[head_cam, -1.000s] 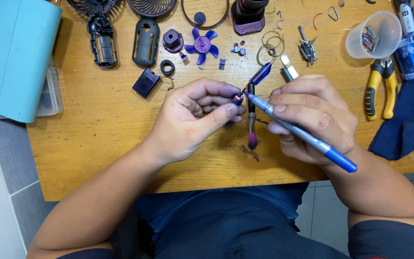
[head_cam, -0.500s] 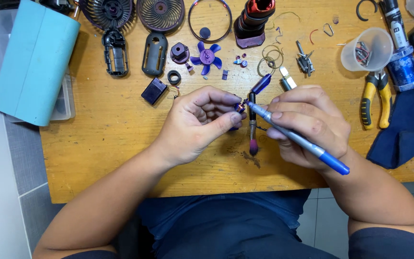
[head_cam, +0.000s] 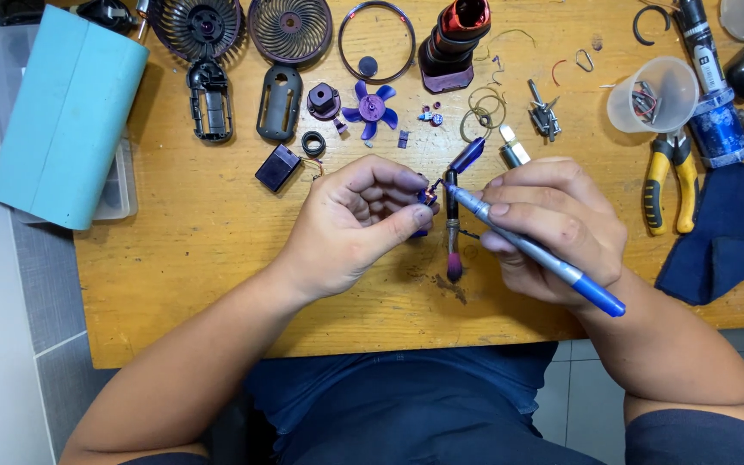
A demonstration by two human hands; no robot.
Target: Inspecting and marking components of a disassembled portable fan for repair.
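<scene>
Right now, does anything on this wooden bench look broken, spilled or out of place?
Nothing spilled. A small fan lies in pieces across the table: two grilles, a purple blade, housings. By the brush, under the right hand, a patch of dark crumbs dirties the wood.

Bare forearms, navy tee & trousers
</scene>
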